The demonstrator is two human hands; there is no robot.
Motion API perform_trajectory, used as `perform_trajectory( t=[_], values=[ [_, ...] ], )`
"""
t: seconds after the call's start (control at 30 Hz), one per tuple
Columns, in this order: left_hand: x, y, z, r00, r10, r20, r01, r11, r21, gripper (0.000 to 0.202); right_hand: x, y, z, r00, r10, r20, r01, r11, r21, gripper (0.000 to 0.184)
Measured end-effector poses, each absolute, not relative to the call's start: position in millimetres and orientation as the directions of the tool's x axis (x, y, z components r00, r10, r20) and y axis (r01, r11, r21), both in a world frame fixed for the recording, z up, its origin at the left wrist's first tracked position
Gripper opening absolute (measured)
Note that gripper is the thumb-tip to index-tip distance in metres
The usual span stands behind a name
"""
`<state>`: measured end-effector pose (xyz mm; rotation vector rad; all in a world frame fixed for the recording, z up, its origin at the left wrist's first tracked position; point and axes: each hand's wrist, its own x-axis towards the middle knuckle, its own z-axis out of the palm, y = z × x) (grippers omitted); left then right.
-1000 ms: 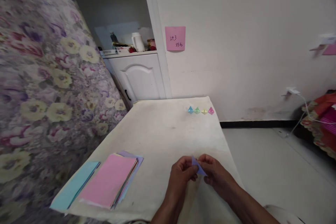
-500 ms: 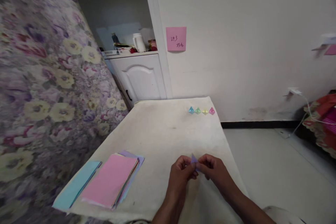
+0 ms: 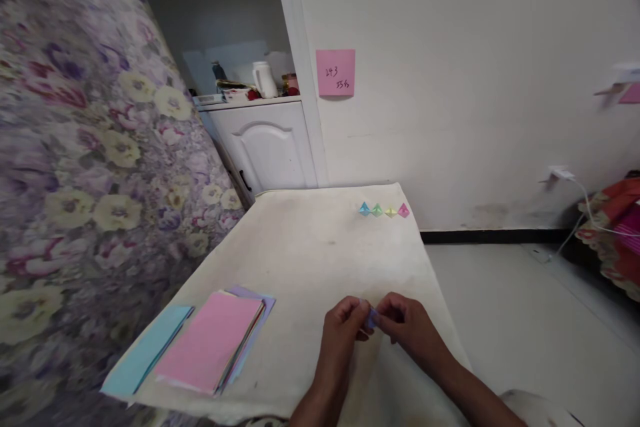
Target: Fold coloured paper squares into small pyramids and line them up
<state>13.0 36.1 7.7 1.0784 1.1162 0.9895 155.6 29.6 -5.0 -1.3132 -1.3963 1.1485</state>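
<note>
Both of my hands meet over the near part of a cream-covered table. My left hand and my right hand pinch a small folded piece of purple paper between their fingertips; most of it is hidden by the fingers. A stack of coloured paper sheets, pink on top, lies at the near left, with a light blue sheet beside it. Several small folded paper shapes, blue, green, yellow and pink, stand in a row at the far right of the table.
A floral fabric surface rises along the left side. A pink note is stuck on the white wall behind the table. A white cabinet stands beyond. Bare floor and a cable lie to the right.
The purple paper has been folded smaller between my fingers; it showed as a wider triangle before and is now nearly hidden. Both hands drew slightly closer together.
</note>
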Motion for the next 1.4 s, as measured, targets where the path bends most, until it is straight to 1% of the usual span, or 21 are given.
perform_trajectory(
  t=[0.1,0.23,0.33,0.5,0.63,0.7,0.8,0.87,1.07,1.13,1.23,1.3,1.4],
  values=[
    [11.8,37.7,6.1,0.149,0.980,-0.131,-0.066,0.142,0.988,0.029,157.3,29.4,-2.2,-0.074,0.997,0.006,0.212,0.021,-0.977,0.017],
    [11.4,38.7,3.2,0.169,0.978,-0.119,-0.090,0.136,0.987,0.032,160.6,29.9,1.2,-0.105,0.994,-0.025,0.195,-0.004,-0.981,0.015],
    [11.2,37.6,3.5,0.169,0.979,-0.112,-0.110,0.132,0.985,0.031,161.7,30.3,2.4,-0.115,0.993,-0.031,0.186,-0.009,-0.983,0.016],
    [9.0,35.3,7.4,0.152,0.986,-0.067,-0.142,0.089,0.986,0.023,160.7,30.3,2.9,-0.129,0.991,-0.030,0.182,-0.006,-0.983,0.017],
    [6.9,35.2,11.2,0.144,0.987,-0.070,-0.116,0.087,0.989,0.026,160.4,29.9,3.7,-0.138,0.990,-0.039,0.200,-0.011,-0.980,0.015],
    [6.7,35.4,12.5,0.167,0.983,-0.075,-0.087,0.090,0.992,0.023,161.1,30.1,5.2,-0.128,0.992,-0.024,0.208,0.004,-0.978,0.014],
    [6.9,35.4,12.0,0.232,0.968,-0.095,-0.048,0.109,0.993,0.016,163.1,30.3,8.8,-0.083,0.995,0.057,0.246,0.076,-0.966,0.014],
    [6.7,35.1,10.0,0.264,0.958,-0.113,-0.051,0.131,0.990,0.014,164.2,30.2,10.9,-0.071,0.993,0.091,0.255,0.106,-0.961,0.014],
    [4.7,33.3,7.0,0.248,0.959,-0.137,-0.116,0.170,0.979,0.015,163.5,27.9,12.9,-0.109,0.994,0.027,0.130,0.041,-0.991,0.008],
    [4.7,32.2,8.0,0.233,0.961,-0.151,-0.142,0.187,0.972,0.014,162.5,26.1,14.6,-0.070,0.995,0.067,0.158,0.077,-0.984,0.009],
    [5.1,30.6,9.8,0.214,0.962,-0.170,-0.195,0.212,0.958,0.014,161.6,22.8,19.1,-0.009,0.975,0.223,0.290,0.216,-0.932,0.006],
    [5.4,30.4,10.5,0.200,0.965,-0.168,-0.216,0.211,0.953,0.014,161.4,20.6,22.2,-0.010,0.947,0.320,0.369,0.301,-0.879,0.003],
    [6.1,31.5,10.3,0.173,0.972,-0.156,-0.188,0.188,0.964,0.014,161.3,18.5,24.0,-0.039,0.927,0.373,0.432,0.352,-0.830,0.005]
  ],
)
